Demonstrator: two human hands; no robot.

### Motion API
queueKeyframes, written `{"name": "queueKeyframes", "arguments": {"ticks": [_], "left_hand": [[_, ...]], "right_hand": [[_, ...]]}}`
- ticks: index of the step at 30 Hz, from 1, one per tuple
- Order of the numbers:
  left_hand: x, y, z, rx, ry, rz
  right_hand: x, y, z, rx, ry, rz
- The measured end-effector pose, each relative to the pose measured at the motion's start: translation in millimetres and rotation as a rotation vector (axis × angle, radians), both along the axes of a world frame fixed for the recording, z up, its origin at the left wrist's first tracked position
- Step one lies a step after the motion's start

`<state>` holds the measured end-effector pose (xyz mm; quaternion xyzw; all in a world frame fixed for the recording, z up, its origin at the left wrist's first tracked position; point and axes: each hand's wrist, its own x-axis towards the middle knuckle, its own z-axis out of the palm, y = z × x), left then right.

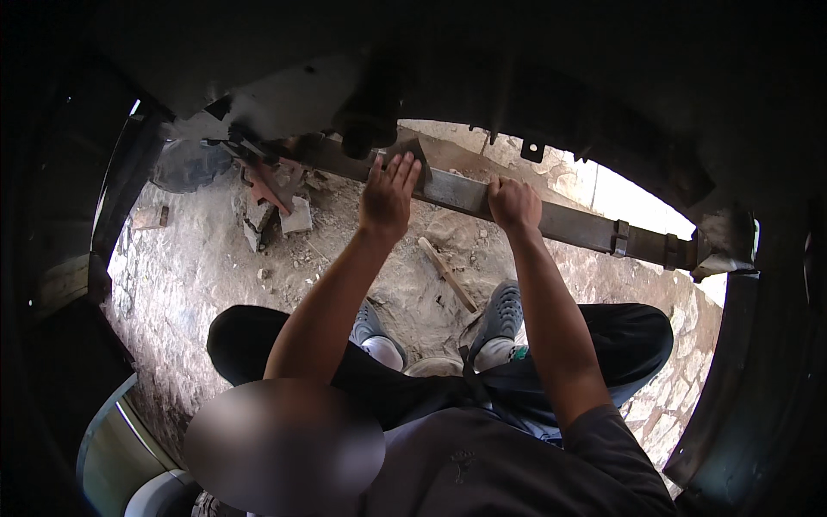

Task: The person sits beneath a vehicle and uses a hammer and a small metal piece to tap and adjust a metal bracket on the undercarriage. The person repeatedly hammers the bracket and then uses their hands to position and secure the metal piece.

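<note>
A long metal beam point(568, 227) runs across in front of me, dark along most of its length with a paler, shinier stretch between my hands. My left hand point(388, 198) lies with its fingers stretched out on a dark, flat, angular piece point(415, 157) against the beam. Whether that piece is loose or part of the beam, I cannot tell. Farther right, my right hand point(517, 205) is closed over the beam's upper edge, its thumb side uppermost; the fingertips are hidden behind the metal.
Dark vehicle bodywork point(534, 77) hangs low overhead and at both sides. Beyond the beam's left end are a tyre point(191, 165), a reddish metal support point(271, 188) and a pale block point(297, 215). A wooden stick point(448, 276) lies on rough ground between my shoes.
</note>
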<state>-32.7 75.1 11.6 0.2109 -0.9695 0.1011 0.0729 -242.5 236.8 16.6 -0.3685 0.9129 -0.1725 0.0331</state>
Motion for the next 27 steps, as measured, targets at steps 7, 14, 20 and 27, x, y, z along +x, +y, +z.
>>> {"name": "queueKeyframes", "arguments": {"ticks": [7,14,20,27], "left_hand": [[5.4,29.9,5.8,0.042,-0.08,0.004],[8.2,7.8,0.9,0.023,0.085,-0.027],[3.3,11.7,5.5,0.08,0.052,0.016],[25.5,3.9,11.3,-0.058,-0.016,-0.068]], "right_hand": [[0.0,2.1,1.1,0.041,-0.002,-0.02],[1.7,-2.7,-2.8,0.016,0.016,-0.019],[-4.1,0.5,-7.2,0.023,0.018,-0.006],[4.7,-0.3,-0.5,-0.005,0.042,-0.011]]}}
